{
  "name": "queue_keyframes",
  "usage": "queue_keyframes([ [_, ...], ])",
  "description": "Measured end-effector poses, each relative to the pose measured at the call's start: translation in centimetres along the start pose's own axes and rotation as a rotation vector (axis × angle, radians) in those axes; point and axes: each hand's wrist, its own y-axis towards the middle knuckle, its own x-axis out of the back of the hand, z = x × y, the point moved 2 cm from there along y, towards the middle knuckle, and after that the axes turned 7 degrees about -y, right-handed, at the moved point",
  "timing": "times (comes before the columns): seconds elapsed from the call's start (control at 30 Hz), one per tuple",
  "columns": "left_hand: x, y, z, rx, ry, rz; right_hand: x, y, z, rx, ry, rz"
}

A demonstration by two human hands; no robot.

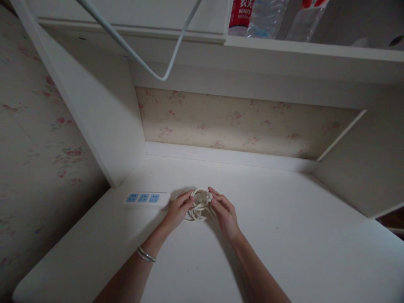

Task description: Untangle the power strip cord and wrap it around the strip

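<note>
A white power strip point(147, 198) with blue sockets lies on the white desk point(284, 235). Its cream cable point(199, 206) is bundled in a coil just right of the strip. My left hand point(177, 209) grips the left side of the coil, fingers curled around the loops. My right hand point(223, 210) holds the right side, fingertips pinching the cable near the top of the bundle. A silver bracelet point(145, 254) sits on my left wrist.
The desk sits in an alcove with floral wallpaper point(233, 122) at the back and white side panels point(104, 109). A shelf above carries plastic bottles point(265, 17). A white cord point(158, 63) hangs in a loop from overhead. A floral wall point(34, 139) runs along the left.
</note>
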Motion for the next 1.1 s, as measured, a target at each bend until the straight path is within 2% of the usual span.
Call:
queue_keyframes([
  [0.2,-0.2,-0.1,-0.3,0.058,-0.069,0.053,-0.2,0.0,0.2,-0.165,0.152,0.060],
  [0.33,-0.4,-0.3,-1.0,0.088,-0.107,0.094,-0.2,0.0,0.6,-0.187,0.176,0.088],
  [0.47,-0.4,-0.5,-1.1,0.044,-0.080,0.064,-0.1,0.2,0.3,-0.182,0.187,0.116],
  [0.7,-0.1,-0.5,-0.8,-0.029,0.031,0.015,0.2,0.4,-0.6,-0.205,0.208,0.027],
  [0.93,-0.3,-0.6,-0.8,0.032,-0.051,-0.028,0.3,0.5,-0.8,-0.235,0.184,-0.028],
  [1.1,-0.3,-0.5,-0.5,0.029,-0.105,-0.019,0.1,0.4,-1.1,-0.257,0.129,-0.043],
])
